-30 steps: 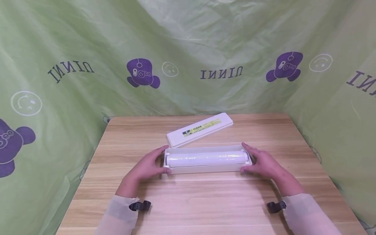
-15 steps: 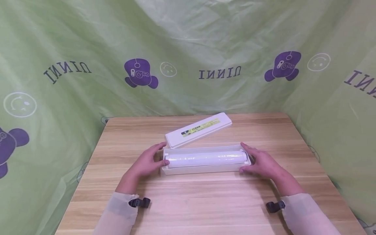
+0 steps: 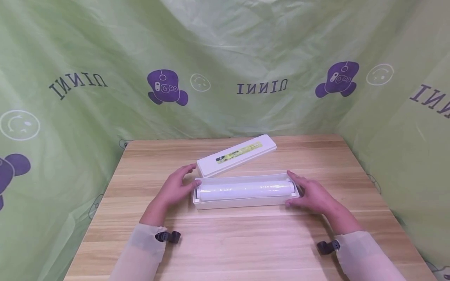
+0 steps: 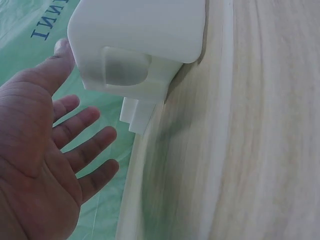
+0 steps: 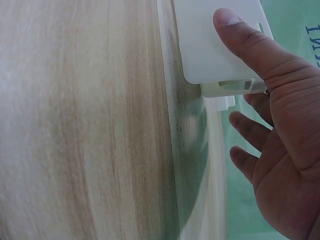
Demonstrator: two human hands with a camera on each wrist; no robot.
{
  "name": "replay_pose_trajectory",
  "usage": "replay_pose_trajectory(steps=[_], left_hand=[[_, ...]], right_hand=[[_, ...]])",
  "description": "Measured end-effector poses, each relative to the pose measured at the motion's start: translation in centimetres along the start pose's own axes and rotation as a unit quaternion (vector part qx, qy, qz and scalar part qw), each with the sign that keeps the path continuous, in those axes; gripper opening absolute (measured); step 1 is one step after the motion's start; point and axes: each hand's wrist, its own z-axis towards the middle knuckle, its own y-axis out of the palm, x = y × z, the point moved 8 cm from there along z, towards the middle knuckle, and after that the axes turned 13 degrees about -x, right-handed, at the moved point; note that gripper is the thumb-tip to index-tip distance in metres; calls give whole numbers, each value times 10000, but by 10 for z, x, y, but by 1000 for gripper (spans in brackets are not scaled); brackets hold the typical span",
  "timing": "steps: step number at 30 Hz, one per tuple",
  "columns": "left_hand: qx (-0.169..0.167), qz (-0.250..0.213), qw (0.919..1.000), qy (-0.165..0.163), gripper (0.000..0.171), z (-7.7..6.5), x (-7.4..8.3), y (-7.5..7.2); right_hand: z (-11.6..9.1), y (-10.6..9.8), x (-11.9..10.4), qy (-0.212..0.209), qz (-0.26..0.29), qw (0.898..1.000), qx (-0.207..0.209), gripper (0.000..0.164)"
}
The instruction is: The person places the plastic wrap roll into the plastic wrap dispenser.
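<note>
While right hand (image 3: 314, 196) grips box (image 3: 242, 203), left (image 4: 36, 155) splayed

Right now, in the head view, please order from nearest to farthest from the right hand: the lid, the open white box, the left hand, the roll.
1. Open white box: its right end lies at the right hand.
2. Roll: inside the box.
3. Lid: behind the box, angled.
4. Left hand: at the box's left end.
</note>
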Motion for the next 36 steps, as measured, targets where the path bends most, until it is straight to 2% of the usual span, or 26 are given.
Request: replay_pose_trajectory(steps=[9,15,28,36], left_hand=[[201,97,9995,-201,66,11,-2,-4],[306,208,9992,-116,68,18,-3,-8],[236,223,9993,-184,73,35,-6,-11],[181,195,9992,-302,79,43,-14,-10]], right_hand=[[0,0,2,11,-7,10000,13,117],[1,0,2,-13,-23,10000,35,117],[1,0,2,-50,-33,9999,82,117],[1,0,1,-99,-67,9998,133,117]])
